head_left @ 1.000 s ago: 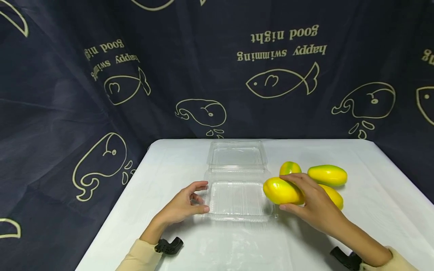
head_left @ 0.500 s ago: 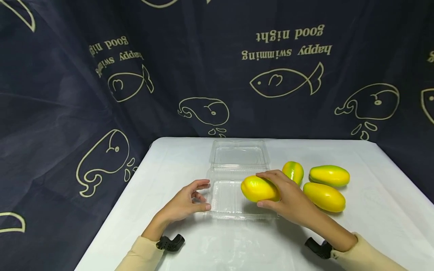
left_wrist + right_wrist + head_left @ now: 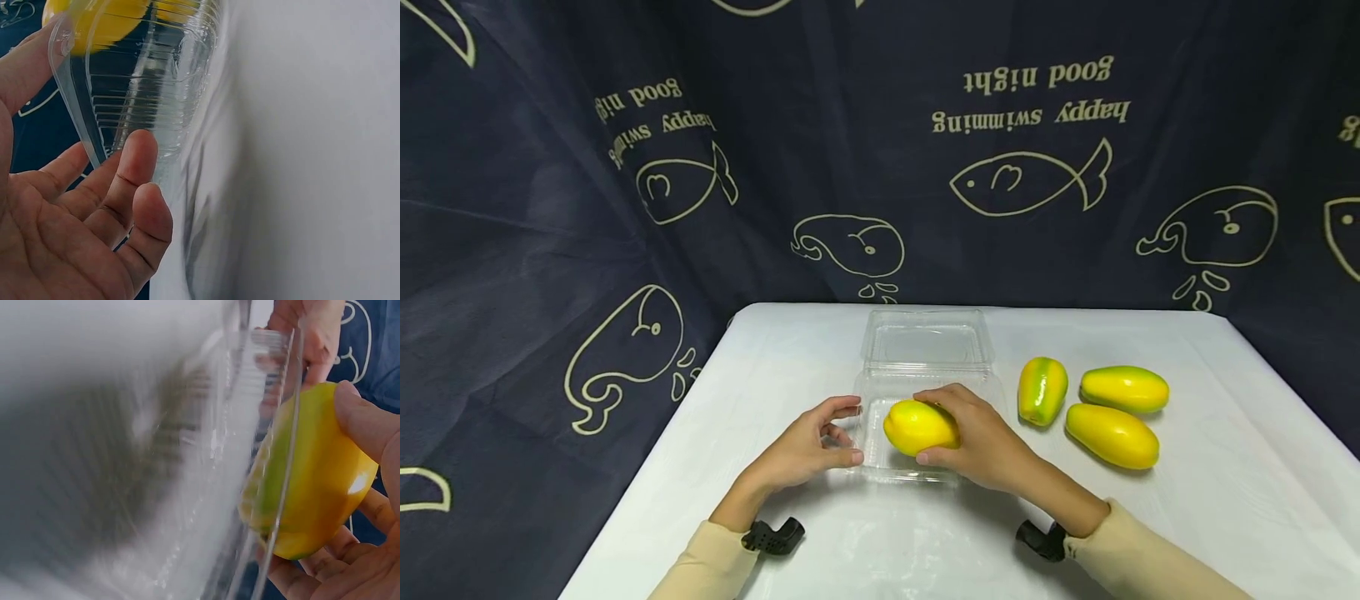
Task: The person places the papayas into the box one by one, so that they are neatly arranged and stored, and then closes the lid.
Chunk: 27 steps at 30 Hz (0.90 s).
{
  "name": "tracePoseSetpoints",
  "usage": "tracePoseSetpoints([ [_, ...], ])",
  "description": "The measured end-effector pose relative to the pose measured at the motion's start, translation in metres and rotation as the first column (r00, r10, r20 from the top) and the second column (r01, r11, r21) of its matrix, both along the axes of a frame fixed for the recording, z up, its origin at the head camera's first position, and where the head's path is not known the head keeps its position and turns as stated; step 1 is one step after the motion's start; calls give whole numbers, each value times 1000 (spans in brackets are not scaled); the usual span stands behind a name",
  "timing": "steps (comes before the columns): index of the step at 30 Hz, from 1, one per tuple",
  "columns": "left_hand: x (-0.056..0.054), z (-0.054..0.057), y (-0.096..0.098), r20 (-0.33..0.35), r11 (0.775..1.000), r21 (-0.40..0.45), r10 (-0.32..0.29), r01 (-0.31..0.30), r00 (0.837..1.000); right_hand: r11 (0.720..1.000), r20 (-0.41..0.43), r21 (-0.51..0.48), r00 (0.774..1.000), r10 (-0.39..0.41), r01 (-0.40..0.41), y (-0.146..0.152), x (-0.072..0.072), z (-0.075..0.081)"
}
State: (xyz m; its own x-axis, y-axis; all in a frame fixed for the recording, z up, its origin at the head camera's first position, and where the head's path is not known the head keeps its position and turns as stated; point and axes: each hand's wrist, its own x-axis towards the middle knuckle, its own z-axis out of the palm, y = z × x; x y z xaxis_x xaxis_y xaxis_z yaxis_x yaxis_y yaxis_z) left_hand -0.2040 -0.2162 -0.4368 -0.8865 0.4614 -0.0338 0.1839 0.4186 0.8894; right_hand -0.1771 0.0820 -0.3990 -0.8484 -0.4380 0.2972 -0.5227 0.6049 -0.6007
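Observation:
An open clear plastic clamshell [image 3: 925,342] lies on the white table [image 3: 790,358], lid at the back, tray in front. My right hand [image 3: 925,425] grips a yellow-green oval fruit [image 3: 910,427] and holds it in the tray's left half. In the right wrist view the fruit [image 3: 319,475] sits behind the tray's rim [image 3: 275,456], thumb above and fingers below. My left hand [image 3: 850,433] holds the tray's left rim between thumb and fingers. The left wrist view shows my left hand [image 3: 81,106] at the ribbed tray wall [image 3: 156,81], with the fruit [image 3: 112,19] beyond.
Three more yellow-green fruits lie right of the clamshell: one [image 3: 1042,390] close to it, one [image 3: 1124,388] farther back and one [image 3: 1111,435] in front. A dark printed cloth [image 3: 880,167] hangs behind and left of the table.
My right hand has carried the fruit leftwards, from beside the other fruits to inside the tray. The left hand has stayed at the tray's left rim.

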Motion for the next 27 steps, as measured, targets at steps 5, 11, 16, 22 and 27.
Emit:
tracePoseSetpoints([
  [5,1,-1,0,17,1000,8,-3,3,1000,1000,17,-3,1000,-22,22,-10,1,-4],
  [11,1,0,0,16,1000,6,-3,3,1000,998,54,1,996,-66,66,-19,-1,-8],
  [16,2,1,1,16,1000,-13,5,-5,1000,998,94,-21,994,-61,63,-24,-5,-14],
  [22,3,2,2,27,1000,-8,6,-6,1000,998,172,-48,985,-26,35,-27,-9,-23],
  [27,3,1,3,23,1000,-3,9,-9,1000,996,225,-93,974,14,7,-29,-14,-27],
])
